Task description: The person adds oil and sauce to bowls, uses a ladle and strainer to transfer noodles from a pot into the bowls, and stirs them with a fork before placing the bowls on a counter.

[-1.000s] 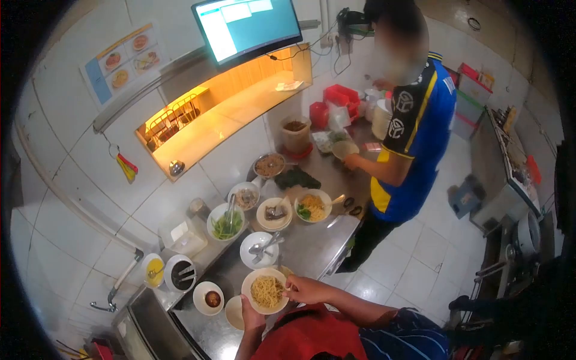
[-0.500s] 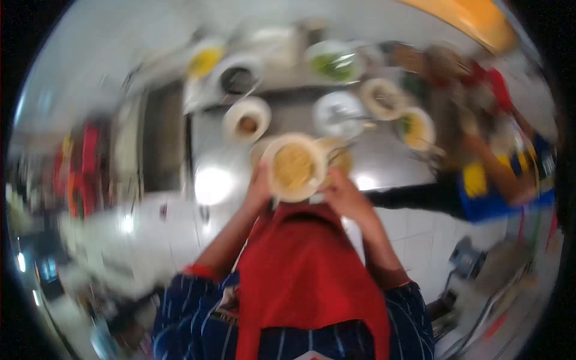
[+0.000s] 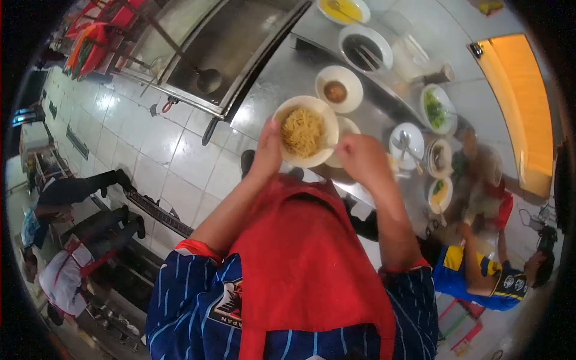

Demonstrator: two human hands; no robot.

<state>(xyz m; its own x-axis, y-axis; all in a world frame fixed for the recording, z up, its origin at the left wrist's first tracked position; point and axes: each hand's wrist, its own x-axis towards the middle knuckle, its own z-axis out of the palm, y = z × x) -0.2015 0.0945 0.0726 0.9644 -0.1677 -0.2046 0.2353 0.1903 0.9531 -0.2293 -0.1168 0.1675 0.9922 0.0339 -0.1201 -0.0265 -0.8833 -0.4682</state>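
Note:
A cream bowl [image 3: 327, 111] of yellow noodles [image 3: 302, 132] is held up in front of my red apron. My left hand [image 3: 269, 147] grips its left side, fingers wrapped under the rim. My right hand [image 3: 362, 157] is closed at the bowl's lower right edge, with a pale end showing between it and the noodles; what it holds is hard to make out. Partly hidden behind the noodle bowl is another pale bowl [image 3: 349, 126]. Just beyond stands a white bowl [image 3: 354, 84] with brown paste [image 3: 335, 92] in it.
On the steel counter stand a bowl of dark liquid [image 3: 381, 45], a bowl of chopped greens [image 3: 436, 110] and a white bowl with spoons [image 3: 408, 144]. Left is a cooking vat [image 3: 240, 45] with a ladle [image 3: 208, 80]. A co-worker in blue and yellow [image 3: 474, 270] is at right; others are lower left.
My view has turned, so the counter now runs diagonally and the vat sits closer. The noodle bowl remains in my left hand; my right hand has shifted slightly right, its fingers closed.

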